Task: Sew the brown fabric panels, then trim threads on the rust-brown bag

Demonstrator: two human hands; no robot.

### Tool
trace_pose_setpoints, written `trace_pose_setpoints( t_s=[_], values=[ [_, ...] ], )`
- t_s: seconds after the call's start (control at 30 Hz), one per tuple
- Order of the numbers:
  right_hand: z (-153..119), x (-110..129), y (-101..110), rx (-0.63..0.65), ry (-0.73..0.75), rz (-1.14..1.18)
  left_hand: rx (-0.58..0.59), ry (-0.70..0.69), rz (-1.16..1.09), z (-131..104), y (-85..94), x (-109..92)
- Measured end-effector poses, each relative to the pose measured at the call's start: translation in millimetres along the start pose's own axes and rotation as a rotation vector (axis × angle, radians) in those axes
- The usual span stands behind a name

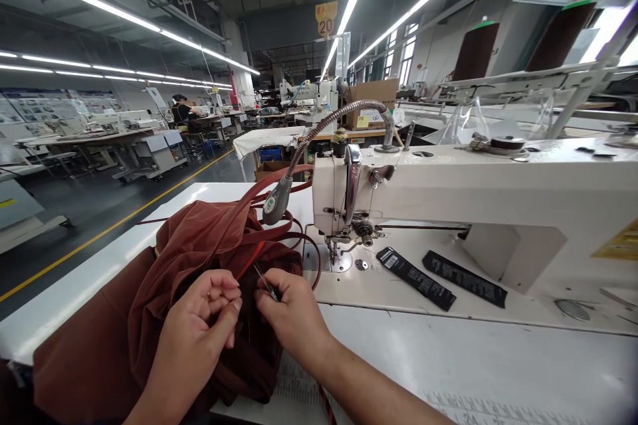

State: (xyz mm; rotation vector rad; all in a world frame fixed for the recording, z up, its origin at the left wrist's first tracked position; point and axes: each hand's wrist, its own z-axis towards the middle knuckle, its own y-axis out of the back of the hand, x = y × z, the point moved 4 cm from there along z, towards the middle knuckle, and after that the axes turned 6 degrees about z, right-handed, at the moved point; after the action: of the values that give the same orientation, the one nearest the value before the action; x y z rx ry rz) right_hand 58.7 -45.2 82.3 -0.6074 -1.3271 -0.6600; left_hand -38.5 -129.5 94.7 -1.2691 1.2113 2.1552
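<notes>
Brown fabric: we have the bundled cloth [100,332] on the left part of the white table [393,352], beside the sewing head, probably so the tabletop bears its bulk.
Right hand: ours [294,309] is clamped on a slim metal tool [272,291], its tip pointing up and away, likely for fine control.
Left hand: ours [202,319] has curled fingers with the thumb close; we cannot tell whether they meet or pinch thread.
Straps: brown loops [262,236] arch from the cloth towards the machine, near a red strip [252,259].
Sewing machine: its body [448,192] stands to our right, the presser foot [333,251] just beyond our hands.
Lamp: its head [278,201] hangs over the cloth, presumably to light close work.
Black labels: two [416,279] [465,279] lie flat on the machine bed, probably kept within reach.
</notes>
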Motion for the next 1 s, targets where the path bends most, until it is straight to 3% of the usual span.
trace_pose_setpoints(
  t_s=[0.2, 0.3, 0.57, 0.83, 1.0],
  values=[
    [3, -14, 5, 0.095, -0.153, 0.225, 0.092, 0.007, 0.051, 1, -3.1, -4],
    [3, -15, 9, 0.152, -0.119, 0.287, 0.146, 0.015, 0.134, 5, -1.7, -7],
    [0, -13, 9, 0.136, -0.086, 0.332, 0.314, 0.031, 0.263, 17, -3.1, -11],
    [2, -18, 6, 0.109, -0.100, 0.389, 0.169, -0.117, 0.385, 12, -6.2, -6],
    [2, -19, 5, 0.099, -0.105, 0.407, 0.164, -0.175, 0.417, 12, -10.9, -7]
  ],
)
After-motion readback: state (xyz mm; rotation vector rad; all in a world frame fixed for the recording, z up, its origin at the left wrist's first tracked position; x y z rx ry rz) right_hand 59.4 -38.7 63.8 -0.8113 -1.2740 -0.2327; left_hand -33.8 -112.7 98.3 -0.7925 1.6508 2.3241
